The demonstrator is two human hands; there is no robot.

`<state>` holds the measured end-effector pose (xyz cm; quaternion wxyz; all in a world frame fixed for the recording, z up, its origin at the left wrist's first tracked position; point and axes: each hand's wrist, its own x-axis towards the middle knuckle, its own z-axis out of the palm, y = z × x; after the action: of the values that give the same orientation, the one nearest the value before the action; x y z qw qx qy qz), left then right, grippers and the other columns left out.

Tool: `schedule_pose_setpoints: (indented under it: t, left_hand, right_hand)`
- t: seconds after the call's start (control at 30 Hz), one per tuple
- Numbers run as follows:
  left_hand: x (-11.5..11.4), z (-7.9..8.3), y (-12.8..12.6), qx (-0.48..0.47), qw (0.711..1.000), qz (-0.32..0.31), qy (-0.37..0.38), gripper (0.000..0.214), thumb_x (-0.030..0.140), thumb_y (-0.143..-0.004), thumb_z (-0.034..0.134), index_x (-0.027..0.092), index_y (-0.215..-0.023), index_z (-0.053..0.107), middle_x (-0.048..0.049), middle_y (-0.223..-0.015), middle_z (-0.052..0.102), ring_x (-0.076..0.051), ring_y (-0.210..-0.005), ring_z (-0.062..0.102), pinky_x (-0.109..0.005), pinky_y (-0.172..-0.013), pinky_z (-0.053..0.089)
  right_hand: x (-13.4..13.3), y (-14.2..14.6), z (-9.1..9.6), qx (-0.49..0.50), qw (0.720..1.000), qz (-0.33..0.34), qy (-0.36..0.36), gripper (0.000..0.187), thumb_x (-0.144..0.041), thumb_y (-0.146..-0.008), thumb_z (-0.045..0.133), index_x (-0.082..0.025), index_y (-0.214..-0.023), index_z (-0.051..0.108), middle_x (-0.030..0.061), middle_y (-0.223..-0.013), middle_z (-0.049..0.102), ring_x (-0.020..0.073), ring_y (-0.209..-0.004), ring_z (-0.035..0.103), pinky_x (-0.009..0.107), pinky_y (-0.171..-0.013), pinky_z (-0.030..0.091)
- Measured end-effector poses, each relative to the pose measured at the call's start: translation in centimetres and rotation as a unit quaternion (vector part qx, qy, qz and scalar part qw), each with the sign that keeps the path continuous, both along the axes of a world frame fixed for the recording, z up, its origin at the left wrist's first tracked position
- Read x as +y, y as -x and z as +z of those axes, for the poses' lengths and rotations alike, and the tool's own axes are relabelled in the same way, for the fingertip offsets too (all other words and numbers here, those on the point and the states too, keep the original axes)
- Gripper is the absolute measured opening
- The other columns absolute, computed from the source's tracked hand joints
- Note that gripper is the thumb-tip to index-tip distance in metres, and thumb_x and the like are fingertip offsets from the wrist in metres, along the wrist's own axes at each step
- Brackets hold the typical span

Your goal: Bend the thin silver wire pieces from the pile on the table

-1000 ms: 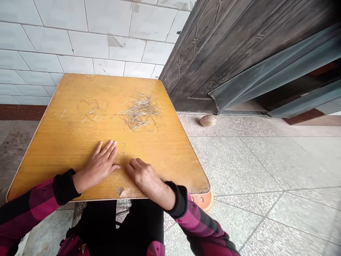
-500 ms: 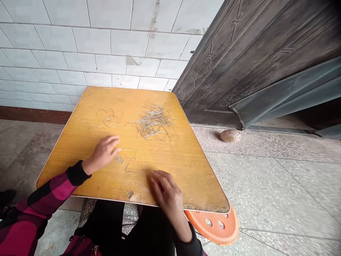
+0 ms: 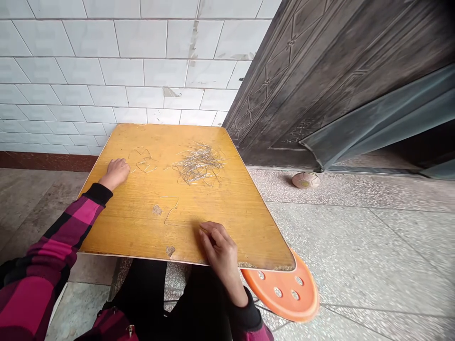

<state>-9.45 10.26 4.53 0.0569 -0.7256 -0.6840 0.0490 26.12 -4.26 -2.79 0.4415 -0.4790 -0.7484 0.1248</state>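
A yellow wood-veneer tabletop (image 3: 227,222) lies in front of me. Near its middle sits a loose pile of thin silvery wires (image 3: 199,163). To the left of the pile is a sparser tangle of bent wire (image 3: 142,160). A single bent wire (image 3: 169,208) lies alone nearer me. My left hand (image 3: 116,173) rests at the table's left edge with its fingers bunched, just left of the tangle. My right hand (image 3: 218,246) sits by the front edge, fingers curled together, with nothing visible in them.
An orange round plastic stool (image 3: 284,286) sticks out under the front right corner. A dark embossed metal door (image 3: 313,85) stands to the right, a white tiled wall (image 3: 106,57) behind. A worn small ball (image 3: 305,180) lies on the speckled stone floor by the door.
My left hand has moved away from the single bent wire, further left and back across the table. My right hand has barely moved. The view has shifted slightly.
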Motion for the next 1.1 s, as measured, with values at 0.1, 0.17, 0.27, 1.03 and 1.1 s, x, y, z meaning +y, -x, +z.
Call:
schedule_pose_setpoints:
  t: [0.1, 0.17, 0.27, 1.03, 1.1]
  left_hand:
    - [-0.1, 0.4, 0.5, -0.009, 1.000, -0.001, 0.005, 0.023, 0.006, -0.074, 0.049, 0.005, -0.082, 0.070, -0.0241, -0.100, 0.063, -0.033, -0.099, 0.057, -0.040, -0.083, 0.037]
    - [-0.9, 1.1, 1.0, -0.013, 1.000, 0.002, 0.006, 0.020, 0.010, -0.074, 0.050, 0.008, -0.078, 0.069, -0.0221, -0.098, 0.064, -0.032, -0.094, 0.059, -0.038, -0.078, 0.038]
    - [-3.0, 2.9, 1.9, -0.065, 0.997, 0.028, -0.038, 0.016, 0.018, -0.076, 0.050, 0.014, -0.077, 0.066, -0.0155, -0.092, 0.067, -0.029, -0.086, 0.061, -0.034, -0.069, 0.040]
    - [-6.9, -0.9, -7.0, -0.889, 0.368, 0.061, 0.266, 0.015, 0.008, -0.063, 0.073, 0.011, -0.072, 0.061, 0.0041, -0.053, 0.051, 0.001, -0.037, 0.035, -0.008, -0.033, 0.027]
    - [-7.1, -1.5, -7.4, -0.889, 0.356, 0.078, 0.277, 0.014, 0.007, -0.064, 0.073, 0.011, -0.072, 0.062, 0.0023, -0.055, 0.053, 0.000, -0.039, 0.039, -0.008, -0.035, 0.030]
  right_hand:
    - [0.0, 0.0, 0.0, 0.005, 1.000, 0.003, 0.002, 0.012, -0.022, -0.092, 0.053, -0.018, -0.096, 0.064, 0.0088, -0.095, 0.066, 0.0181, -0.087, 0.066, 0.031, -0.075, 0.055]
    - [0.1, 0.0, 0.0, 0.007, 1.000, 0.006, 0.005, 0.013, -0.023, -0.092, 0.053, -0.018, -0.096, 0.064, 0.0089, -0.096, 0.066, 0.0183, -0.087, 0.066, 0.032, -0.075, 0.055]
    - [0.1, 0.0, 0.0, 0.007, 1.000, 0.008, 0.010, 0.014, -0.024, -0.092, 0.052, -0.019, -0.096, 0.064, 0.0091, -0.096, 0.066, 0.0189, -0.087, 0.066, 0.032, -0.075, 0.055]
    - [1.6, 1.5, 2.6, -0.291, 0.947, 0.135, 0.027, 0.017, -0.019, -0.095, 0.047, -0.014, -0.103, 0.062, 0.0102, -0.100, 0.063, 0.0158, -0.081, 0.063, 0.027, -0.069, 0.051]
    - [2.4, 2.0, 3.3, -0.367, 0.917, 0.153, 0.025, 0.017, -0.015, -0.095, 0.045, -0.013, -0.093, 0.062, 0.0075, -0.089, 0.061, 0.0146, -0.075, 0.059, 0.025, -0.064, 0.047]
